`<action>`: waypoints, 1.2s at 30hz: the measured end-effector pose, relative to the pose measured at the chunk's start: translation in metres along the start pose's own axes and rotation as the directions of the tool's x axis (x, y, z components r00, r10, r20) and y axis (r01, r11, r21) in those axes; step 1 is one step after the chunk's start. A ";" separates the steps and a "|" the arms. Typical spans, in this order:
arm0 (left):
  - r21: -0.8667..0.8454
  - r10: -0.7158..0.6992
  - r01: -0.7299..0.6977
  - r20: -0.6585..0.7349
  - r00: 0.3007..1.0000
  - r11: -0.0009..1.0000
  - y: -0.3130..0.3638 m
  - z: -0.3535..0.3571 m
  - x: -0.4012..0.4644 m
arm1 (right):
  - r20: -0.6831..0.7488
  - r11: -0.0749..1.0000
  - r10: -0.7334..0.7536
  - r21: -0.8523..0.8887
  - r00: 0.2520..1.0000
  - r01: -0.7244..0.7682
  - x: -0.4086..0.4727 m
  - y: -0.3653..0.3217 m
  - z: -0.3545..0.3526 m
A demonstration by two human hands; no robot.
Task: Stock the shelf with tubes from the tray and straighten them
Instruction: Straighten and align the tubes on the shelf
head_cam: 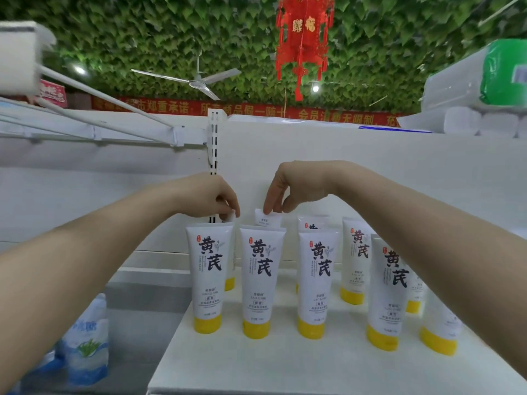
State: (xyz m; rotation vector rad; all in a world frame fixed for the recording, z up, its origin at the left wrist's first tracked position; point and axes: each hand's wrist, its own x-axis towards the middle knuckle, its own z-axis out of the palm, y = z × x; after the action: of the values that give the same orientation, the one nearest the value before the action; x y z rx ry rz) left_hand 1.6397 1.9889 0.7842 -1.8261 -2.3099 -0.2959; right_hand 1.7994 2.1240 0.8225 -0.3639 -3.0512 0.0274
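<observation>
Both grips are closed on back-row tubes: your left hand (pixel 212 199) pinches the crimped top of the tube (pixel 230 217) behind the leftmost front tube (pixel 208 280), and your right hand (pixel 293 189) pinches the top of the tube (pixel 267 218) behind the second front tube (pixel 260 283).

Check progress against the following, from largest item to smallest.

1. White shelf (pixel 256 363): it carries the stock. Bare surface shows in front of the tubes and to their left.
2. Front row: three tubes stand cap-down, upright, labels forward, evenly spaced. Treat these as done.
3. Right-hand group (pixel 387 292): several tubes stand closer to you and out of line with the front row, partly hidden by your right forearm. Judge these as placed but not yet straightened.
4. Back row: two tubes are in your grips, so judge them as being seated or squared behind their front tubes.

The tray is not in view, so you cannot tell how many tubes remain to be stocked. Judged overall, stocking is well advanced and alignment of the right side is left.
</observation>
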 end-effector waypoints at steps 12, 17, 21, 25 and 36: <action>0.077 0.001 0.008 -0.118 0.993 0.997 -0.003 0.007 0.007 | -0.084 0.994 0.060 -0.085 0.995 -0.067 0.005 0.000 0.013; 0.072 0.012 -0.002 -0.141 0.990 0.997 -0.005 0.011 0.007 | -0.061 0.990 0.073 -0.113 0.995 -0.080 0.012 -0.001 0.020; 0.014 0.004 -0.002 -0.148 0.989 1.000 -0.008 0.014 0.005 | -0.049 0.985 0.064 -0.155 0.997 -0.071 0.017 -0.003 0.026; 0.015 0.001 0.001 -0.136 0.991 1.000 -0.010 0.014 0.003 | -0.057 0.980 0.029 -0.197 0.998 -0.039 0.016 -0.011 0.023; 0.006 -0.037 0.038 -0.158 0.987 0.999 -0.016 0.028 -0.005 | -0.049 0.959 0.034 -0.280 0.998 -0.047 0.013 -0.017 0.030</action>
State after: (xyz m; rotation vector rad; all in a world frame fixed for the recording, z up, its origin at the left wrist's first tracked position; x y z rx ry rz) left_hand 1.6247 1.9883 0.7552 -1.6909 -2.2351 -0.4196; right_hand 1.7804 2.1107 0.7943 -0.4368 -3.0049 -0.4099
